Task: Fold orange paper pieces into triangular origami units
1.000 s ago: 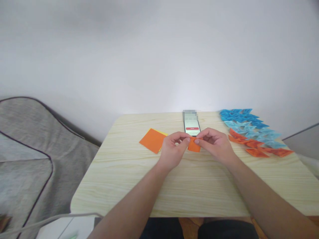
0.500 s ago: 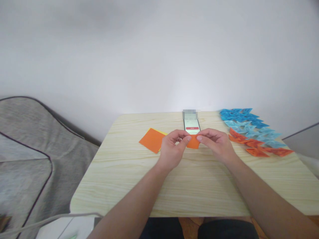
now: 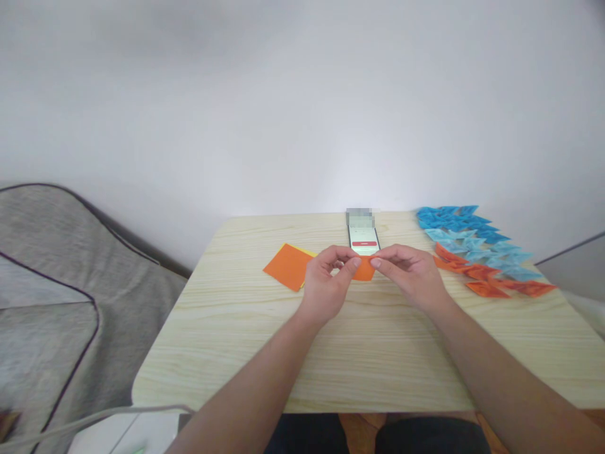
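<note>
The person's left hand (image 3: 328, 282) and right hand (image 3: 412, 272) pinch the orange paper (image 3: 363, 271) between them near its far edge, sensible holds for something seemingly light, thin and easily creased.

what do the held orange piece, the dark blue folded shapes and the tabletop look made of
Orange piece: probably matte paper, flat and evenly coloured.
Dark blue shapes: likely paper too, creased and pointed; finish unclear.
Tabletop: pale wood or wood-look laminate, seemingly matte, judging by its streaky grain.
</note>
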A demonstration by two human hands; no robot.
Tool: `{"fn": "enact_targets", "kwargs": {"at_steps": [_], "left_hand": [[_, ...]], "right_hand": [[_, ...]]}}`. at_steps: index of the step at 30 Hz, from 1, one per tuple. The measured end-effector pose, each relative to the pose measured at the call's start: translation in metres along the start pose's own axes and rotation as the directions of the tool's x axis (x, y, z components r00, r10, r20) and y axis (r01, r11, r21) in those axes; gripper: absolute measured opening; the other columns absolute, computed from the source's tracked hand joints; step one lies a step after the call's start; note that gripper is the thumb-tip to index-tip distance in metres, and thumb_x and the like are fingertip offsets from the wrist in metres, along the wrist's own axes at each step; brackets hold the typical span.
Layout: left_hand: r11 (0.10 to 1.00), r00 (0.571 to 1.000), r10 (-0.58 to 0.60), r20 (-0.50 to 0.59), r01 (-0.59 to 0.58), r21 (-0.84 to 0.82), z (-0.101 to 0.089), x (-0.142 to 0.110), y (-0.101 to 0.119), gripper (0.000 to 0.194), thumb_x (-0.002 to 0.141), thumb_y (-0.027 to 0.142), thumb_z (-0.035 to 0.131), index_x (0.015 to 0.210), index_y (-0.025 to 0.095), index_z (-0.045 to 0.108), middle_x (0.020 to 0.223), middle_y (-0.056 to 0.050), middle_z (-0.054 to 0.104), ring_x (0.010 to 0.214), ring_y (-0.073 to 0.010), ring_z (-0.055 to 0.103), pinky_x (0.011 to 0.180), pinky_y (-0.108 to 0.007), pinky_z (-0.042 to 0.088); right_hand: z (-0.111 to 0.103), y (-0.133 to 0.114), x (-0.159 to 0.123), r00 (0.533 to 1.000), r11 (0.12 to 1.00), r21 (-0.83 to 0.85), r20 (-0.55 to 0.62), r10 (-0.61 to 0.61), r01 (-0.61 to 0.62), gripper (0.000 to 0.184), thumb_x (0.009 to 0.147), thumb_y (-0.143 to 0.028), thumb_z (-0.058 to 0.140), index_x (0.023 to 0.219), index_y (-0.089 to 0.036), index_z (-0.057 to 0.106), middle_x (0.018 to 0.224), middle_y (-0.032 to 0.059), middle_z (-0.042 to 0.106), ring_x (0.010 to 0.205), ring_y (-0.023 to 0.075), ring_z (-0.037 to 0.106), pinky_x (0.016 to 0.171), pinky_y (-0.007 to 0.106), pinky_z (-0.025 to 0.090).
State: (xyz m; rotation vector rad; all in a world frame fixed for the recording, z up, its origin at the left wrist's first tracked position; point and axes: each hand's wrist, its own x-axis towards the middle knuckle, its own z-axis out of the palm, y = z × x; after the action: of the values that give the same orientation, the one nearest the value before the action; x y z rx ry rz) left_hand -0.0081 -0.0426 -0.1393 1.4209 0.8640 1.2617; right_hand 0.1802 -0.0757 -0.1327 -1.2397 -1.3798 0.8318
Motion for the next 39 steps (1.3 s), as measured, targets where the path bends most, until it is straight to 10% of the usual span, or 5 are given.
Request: {"fn": "enact_targets", "kwargs": {"at_steps": [39], "left_hand": [[0.997,0.999,-0.051,-0.001,0.051,-0.050,-0.0009,0.0015,0.0014,0.014,0.084,0.032,0.079,0.085,0.019,0.075,0.081,-0.001,0.070,0.074,-0.0130,0.057,0.070,-0.026,0.045]], "right_hand": [[0.0025,0.0017,0.0010,0.997,0.999,0.000,0.061,0.041,-0.041,0.027,0.087,-0.051,0.076,0.090,-0.025,0.080,0.085,0.0024,0.077,0.077,0.0199,0.067,0.070,0.032,0.052]]}}
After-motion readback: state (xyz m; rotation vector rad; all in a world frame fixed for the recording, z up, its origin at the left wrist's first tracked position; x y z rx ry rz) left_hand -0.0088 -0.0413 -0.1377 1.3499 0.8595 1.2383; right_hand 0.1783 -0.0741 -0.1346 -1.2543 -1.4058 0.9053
